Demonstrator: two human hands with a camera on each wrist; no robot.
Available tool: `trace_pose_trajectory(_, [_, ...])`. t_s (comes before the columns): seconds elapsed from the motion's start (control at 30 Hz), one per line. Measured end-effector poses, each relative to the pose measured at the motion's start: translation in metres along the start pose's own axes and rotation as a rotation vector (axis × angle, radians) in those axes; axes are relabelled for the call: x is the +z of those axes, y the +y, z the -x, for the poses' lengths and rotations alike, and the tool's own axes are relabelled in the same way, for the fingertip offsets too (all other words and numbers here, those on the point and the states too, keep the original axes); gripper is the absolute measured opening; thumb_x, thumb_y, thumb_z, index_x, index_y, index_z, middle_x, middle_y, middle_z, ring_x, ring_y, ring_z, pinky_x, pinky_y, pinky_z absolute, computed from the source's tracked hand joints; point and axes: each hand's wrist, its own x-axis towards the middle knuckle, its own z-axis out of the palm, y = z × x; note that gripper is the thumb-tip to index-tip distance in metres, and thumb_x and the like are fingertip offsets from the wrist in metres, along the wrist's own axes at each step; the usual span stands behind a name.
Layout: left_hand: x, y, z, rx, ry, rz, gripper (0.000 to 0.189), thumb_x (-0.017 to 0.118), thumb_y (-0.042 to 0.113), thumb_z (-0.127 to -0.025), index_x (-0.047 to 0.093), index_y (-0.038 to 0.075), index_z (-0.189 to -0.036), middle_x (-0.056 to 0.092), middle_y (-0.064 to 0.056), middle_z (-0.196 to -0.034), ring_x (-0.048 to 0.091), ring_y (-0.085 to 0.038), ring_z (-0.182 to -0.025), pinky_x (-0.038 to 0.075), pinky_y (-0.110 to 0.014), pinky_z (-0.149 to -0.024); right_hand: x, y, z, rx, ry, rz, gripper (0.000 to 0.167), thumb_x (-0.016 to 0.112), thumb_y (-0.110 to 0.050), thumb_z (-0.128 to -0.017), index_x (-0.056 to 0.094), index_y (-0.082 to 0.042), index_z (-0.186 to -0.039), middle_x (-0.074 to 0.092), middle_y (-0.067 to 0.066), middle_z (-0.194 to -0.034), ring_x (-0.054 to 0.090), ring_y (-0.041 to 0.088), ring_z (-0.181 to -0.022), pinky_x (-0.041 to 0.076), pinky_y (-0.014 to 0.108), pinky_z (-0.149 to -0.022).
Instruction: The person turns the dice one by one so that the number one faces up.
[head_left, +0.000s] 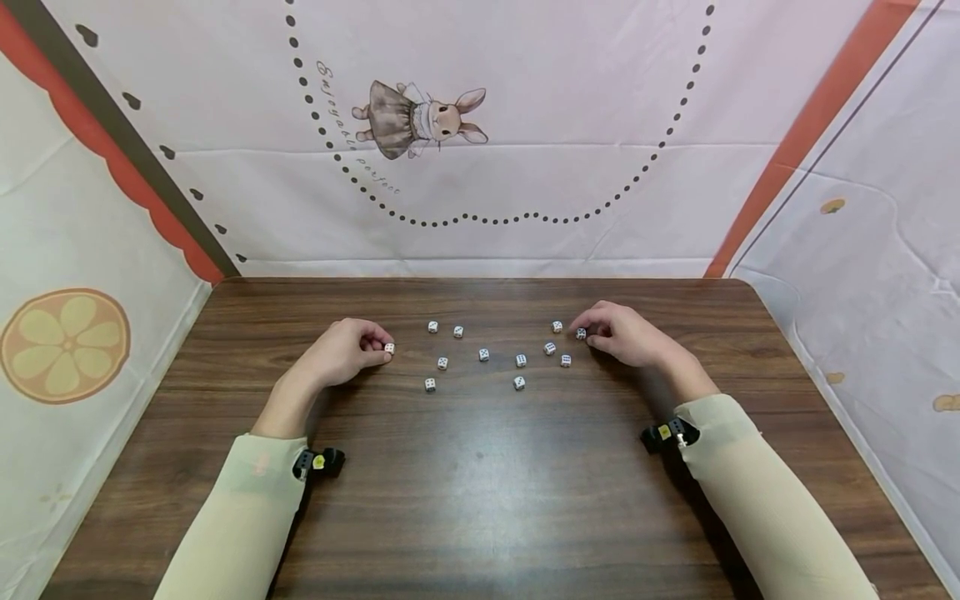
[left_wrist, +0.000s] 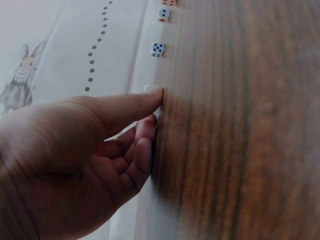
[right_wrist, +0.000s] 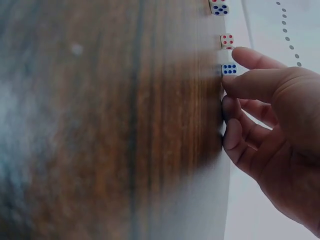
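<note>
In the head view my left hand (head_left: 342, 352) is on the left side of the table, pinching a white die (head_left: 389, 348) between thumb and fingers. From the left wrist, the thumb mostly covers that die (left_wrist: 151, 89) at the tabletop, and the other fingers curl behind. On the right side, my right hand (head_left: 628, 335) has its thumb and index finger apart around another white die (head_left: 581, 333). The right wrist view shows this die's blue six-dot face (right_wrist: 229, 69) by the thumb tip, with the index finger stretched past it.
Several more white dice lie scattered between the hands, among them one at the middle (head_left: 483, 355), one front left (head_left: 430, 384) and one beside the right index finger (head_left: 557, 327). Printed cloth (head_left: 525, 183) hangs behind the brown wooden table (head_left: 480, 500) and along both its sides.
</note>
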Motion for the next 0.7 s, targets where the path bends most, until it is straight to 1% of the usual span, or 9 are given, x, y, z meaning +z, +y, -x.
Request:
trace_pose_trajectory(0.1, [0.0003, -0.0001, 0.0001, 0.001, -0.002, -0.002, 0.009, 0.078, 0.012, -0.097, 0.077, 0.007, -0.105, 0.068, -0.001, -0.088, 0.060, -0.019, -0.084, 0.049, -0.037, -0.079, -0.0003, -0.0009, -0.0004, 0.000, -0.010, 0.005, 0.032, 0.069, 0.007, -0.098, 0.079, -0.015, -0.120, 0.066, 0.006, -0.115, 0.060, 0.020, -0.092, 0.050, 0.041, -0.082])
trace_pose_trajectory(0.23, [-0.0001, 0.0005, -0.0003, 0.002, -0.006, -0.002, 0.010, 0.078, 0.012, -0.097, 0.077, 0.007, -0.105, 0.068, -0.002, -0.089, 0.060, -0.019, -0.084, 0.049, -0.037, -0.079, -0.0003, -0.0022, -0.0005, 0.004, -0.011, 0.015, 0.030, 0.068, 0.006, -0.098, 0.079, -0.014, -0.118, 0.067, 0.006, -0.113, 0.059, 0.020, -0.092, 0.050, 0.041, -0.082])
trace_pose_trajectory(0.33, [-0.0002, 0.0007, -0.0004, 0.001, -0.006, -0.001, 0.010, 0.078, 0.012, -0.097, 0.077, 0.007, -0.105, 0.068, -0.002, -0.089, 0.060, -0.019, -0.084, 0.049, -0.037, -0.078, 0.0000, -0.0029, 0.0001, 0.014, -0.007, 0.014, 0.027, 0.069, 0.005, -0.099, 0.079, -0.013, -0.116, 0.067, 0.005, -0.110, 0.059, 0.019, -0.090, 0.049, 0.041, -0.081])
trace_pose_trajectory(0.53, [0.0002, 0.0000, -0.0005, 0.003, -0.002, -0.005, 0.009, 0.079, 0.012, -0.097, 0.078, 0.007, -0.105, 0.067, -0.001, -0.088, 0.060, -0.019, -0.084, 0.049, -0.037, -0.078, 0.0012, -0.0028, -0.0003, 0.020, 0.010, 0.004, 0.020, 0.072, 0.001, -0.098, 0.076, -0.010, -0.115, 0.068, 0.003, -0.100, 0.061, 0.018, -0.088, 0.050, 0.038, -0.079])
trace_pose_trajectory(0.7, [0.0007, -0.0012, -0.0006, 0.010, -0.001, -0.004, 0.010, 0.079, 0.012, -0.096, 0.078, 0.007, -0.105, 0.067, -0.001, -0.087, 0.060, -0.018, -0.083, 0.049, -0.037, -0.078, 0.0008, -0.0038, -0.0016, 0.030, 0.015, 0.000, 0.016, 0.073, -0.003, -0.100, 0.075, -0.008, -0.114, 0.069, 0.002, -0.097, 0.062, 0.018, -0.087, 0.050, 0.041, -0.081])
